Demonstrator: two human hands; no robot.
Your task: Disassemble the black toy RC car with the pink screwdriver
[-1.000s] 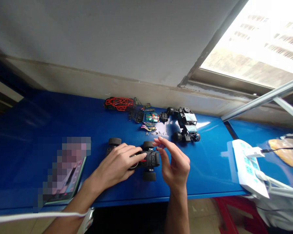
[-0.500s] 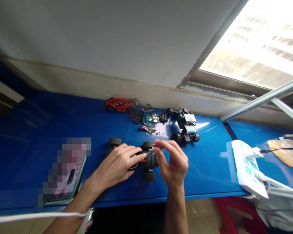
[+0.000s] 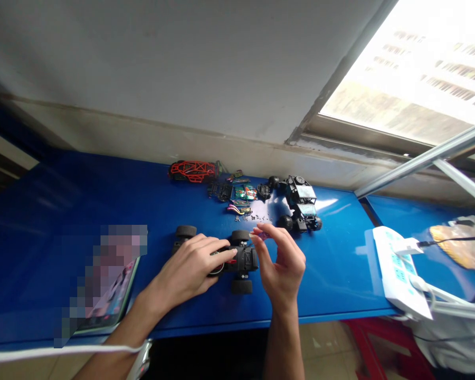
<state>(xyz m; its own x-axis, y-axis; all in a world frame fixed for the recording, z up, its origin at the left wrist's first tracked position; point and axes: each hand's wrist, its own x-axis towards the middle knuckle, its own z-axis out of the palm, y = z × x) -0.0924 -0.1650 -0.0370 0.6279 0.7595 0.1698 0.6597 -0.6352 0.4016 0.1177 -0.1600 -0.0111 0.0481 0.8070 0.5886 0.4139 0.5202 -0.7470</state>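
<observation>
A black toy car chassis (image 3: 243,258) with black wheels lies on the blue table (image 3: 63,211). My left hand (image 3: 192,266) rests on top of it, fingers curled over its middle, holding it down. My right hand (image 3: 283,264) hovers just right of the chassis, thumb and fingers pinched on a small pink-purple part (image 3: 261,235) above the chassis's right end.
Behind lie a red roll-cage frame (image 3: 193,170), a cluster of small coloured parts and screws (image 3: 241,198), and a black toy truck (image 3: 301,208). A tablet (image 3: 111,295) sits at the left; a white power strip (image 3: 399,272) at the right. A white cable (image 3: 59,351) crosses the near edge.
My right hand's fingers opened slightly and shifted a little right with the small part. The left hand stayed on the chassis. The view drifted slightly.
</observation>
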